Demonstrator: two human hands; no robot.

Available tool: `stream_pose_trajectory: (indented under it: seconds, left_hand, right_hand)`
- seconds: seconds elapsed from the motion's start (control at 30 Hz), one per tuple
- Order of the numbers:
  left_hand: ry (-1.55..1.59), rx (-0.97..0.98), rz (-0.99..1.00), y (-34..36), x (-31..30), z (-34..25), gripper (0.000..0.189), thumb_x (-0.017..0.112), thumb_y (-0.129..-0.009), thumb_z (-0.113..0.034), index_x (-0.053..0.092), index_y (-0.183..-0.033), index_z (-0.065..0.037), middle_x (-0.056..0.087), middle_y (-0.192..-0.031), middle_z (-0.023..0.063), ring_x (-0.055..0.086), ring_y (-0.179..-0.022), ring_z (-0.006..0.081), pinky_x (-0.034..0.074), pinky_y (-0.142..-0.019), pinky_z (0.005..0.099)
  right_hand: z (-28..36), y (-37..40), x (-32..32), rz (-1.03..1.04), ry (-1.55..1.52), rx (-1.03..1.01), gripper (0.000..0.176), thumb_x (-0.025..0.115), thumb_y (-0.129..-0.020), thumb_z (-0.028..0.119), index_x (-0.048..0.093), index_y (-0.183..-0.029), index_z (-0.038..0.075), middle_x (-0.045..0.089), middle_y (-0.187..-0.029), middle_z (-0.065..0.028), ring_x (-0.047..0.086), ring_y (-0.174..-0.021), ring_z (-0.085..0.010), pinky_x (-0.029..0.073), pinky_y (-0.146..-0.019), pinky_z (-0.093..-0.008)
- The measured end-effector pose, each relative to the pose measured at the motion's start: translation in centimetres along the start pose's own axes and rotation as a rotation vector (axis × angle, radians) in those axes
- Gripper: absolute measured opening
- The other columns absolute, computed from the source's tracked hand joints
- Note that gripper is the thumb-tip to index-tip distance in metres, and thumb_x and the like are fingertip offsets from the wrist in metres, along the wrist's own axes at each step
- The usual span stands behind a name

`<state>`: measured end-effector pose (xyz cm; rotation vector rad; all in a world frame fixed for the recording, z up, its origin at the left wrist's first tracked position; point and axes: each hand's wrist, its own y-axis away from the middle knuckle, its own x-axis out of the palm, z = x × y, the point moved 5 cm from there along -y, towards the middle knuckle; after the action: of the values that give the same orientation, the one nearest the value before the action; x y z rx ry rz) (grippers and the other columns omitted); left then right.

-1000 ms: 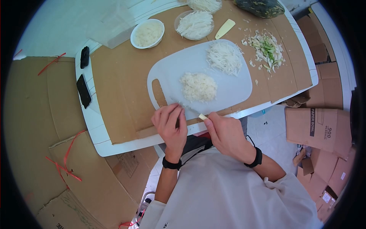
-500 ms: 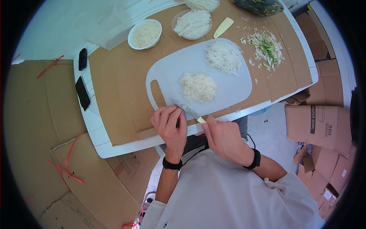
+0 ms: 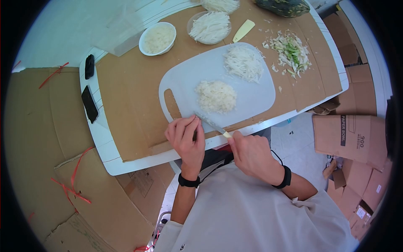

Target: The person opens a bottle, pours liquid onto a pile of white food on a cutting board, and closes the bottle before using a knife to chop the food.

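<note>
A knife [image 3: 213, 124] with a pale handle is held in my right hand [image 3: 253, 154], its blade pointing up and left over the near edge of the white cutting board [image 3: 180, 75]. My left hand [image 3: 186, 140] is closed at the blade's tip; what its fingers pinch is too small to make out. On the board lie a pile of finely chopped white pieces [image 3: 216, 96] and, farther back, a pile of white shreds [image 3: 243, 63]. Beyond the board stand a white bowl [image 3: 157, 38] of chopped pieces and a clear bowl of shreds [image 3: 209, 27].
A pale-handled peeler or blade [image 3: 243, 30] lies behind the board, near green and white scraps [image 3: 291, 52] and a dark green squash [image 3: 283, 6]. Two black objects, one a phone [image 3: 90, 104], rest at the left table edge. Cardboard boxes [image 3: 344, 136] stand at the right.
My right hand has drawn the knife slightly right and down, so its tip sits nearer my left fingers. My left hand has barely moved. The view has shifted a little.
</note>
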<state>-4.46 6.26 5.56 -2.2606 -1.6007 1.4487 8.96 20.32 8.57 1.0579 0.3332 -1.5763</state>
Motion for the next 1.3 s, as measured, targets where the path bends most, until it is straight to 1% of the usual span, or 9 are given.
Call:
stream_pose_trajectory:
  seconds: [0.3,0.6,0.8,0.87,0.9,0.97,1.3]
  left_hand:
    - [0.001,0.001,-0.012,0.0,0.0,0.0,0.020,0.087,-0.088,0.004,0.085,-0.106,-0.004,0.081,-0.111,0.0048,0.070,-0.109,0.0285,0.049,-0.098,0.0416]
    - [0.009,0.001,-0.006,0.1,0.0,0.2,0.020,0.086,-0.089,0.004,0.084,-0.106,-0.004,0.081,-0.112,0.0049,0.069,-0.110,0.0286,0.048,-0.100,0.0416]
    - [0.018,-0.012,-0.001,0.1,0.1,0.1,0.019,0.086,-0.089,0.004,0.084,-0.106,-0.004,0.081,-0.112,0.0054,0.069,-0.111,0.0290,0.049,-0.099,0.0416]
    - [0.023,-0.009,-0.003,0.1,0.0,0.1,0.019,0.086,-0.089,0.004,0.084,-0.106,-0.004,0.081,-0.112,0.0055,0.069,-0.111,0.0291,0.049,-0.099,0.0416]
    - [0.020,-0.007,-0.004,0.1,0.0,0.1,0.019,0.086,-0.089,0.004,0.084,-0.107,-0.004,0.081,-0.112,0.0056,0.069,-0.111,0.0291,0.050,-0.099,0.0417]
    - [0.017,-0.007,-0.002,0.1,0.0,0.1,0.019,0.086,-0.089,0.004,0.084,-0.107,-0.004,0.081,-0.112,0.0054,0.069,-0.111,0.0291,0.050,-0.100,0.0417]
    - [0.002,-0.013,-0.015,0.0,0.0,0.0,0.018,0.087,-0.089,0.004,0.084,-0.105,-0.004,0.081,-0.112,0.0041,0.069,-0.110,0.0283,0.049,-0.099,0.0418]
  right_hand:
    - [-0.5,0.0,-0.4,-0.008,-0.042,0.005,0.035,0.055,-0.118,0.028,0.063,-0.095,0.002,0.071,-0.068,-0.0229,0.072,-0.064,-0.0482,0.055,-0.061,-0.0598]
    - [-1.3,-0.6,-0.8,-0.085,-0.082,-0.045,0.038,0.054,-0.119,0.028,0.064,-0.093,0.002,0.069,-0.068,-0.0233,0.068,-0.065,-0.0494,0.052,-0.062,-0.0608]
    - [-1.7,-0.9,-1.4,-0.115,-0.130,0.018,0.038,0.055,-0.119,0.028,0.066,-0.094,0.002,0.068,-0.067,-0.0227,0.068,-0.065,-0.0490,0.052,-0.063,-0.0600]
    - [-1.5,-0.9,-1.2,-0.165,-0.212,-0.065,0.038,0.055,-0.119,0.027,0.067,-0.093,0.002,0.067,-0.067,-0.0224,0.068,-0.064,-0.0489,0.052,-0.062,-0.0589]
    - [-1.5,-0.9,-1.2,-0.165,-0.209,-0.062,0.038,0.055,-0.119,0.027,0.067,-0.093,0.002,0.067,-0.067,-0.0224,0.068,-0.064,-0.0489,0.052,-0.062,-0.0589]
    - [-1.8,-1.0,-0.9,-0.148,-0.161,0.015,0.039,0.054,-0.119,0.028,0.067,-0.093,0.002,0.067,-0.067,-0.0228,0.067,-0.065,-0.0491,0.052,-0.063,-0.0589]
    - [-1.8,-1.1,-1.4,-0.139,-0.144,0.023,0.039,0.054,-0.120,0.028,0.065,-0.093,0.002,0.066,-0.067,-0.0229,0.067,-0.066,-0.0495,0.051,-0.062,-0.0589]
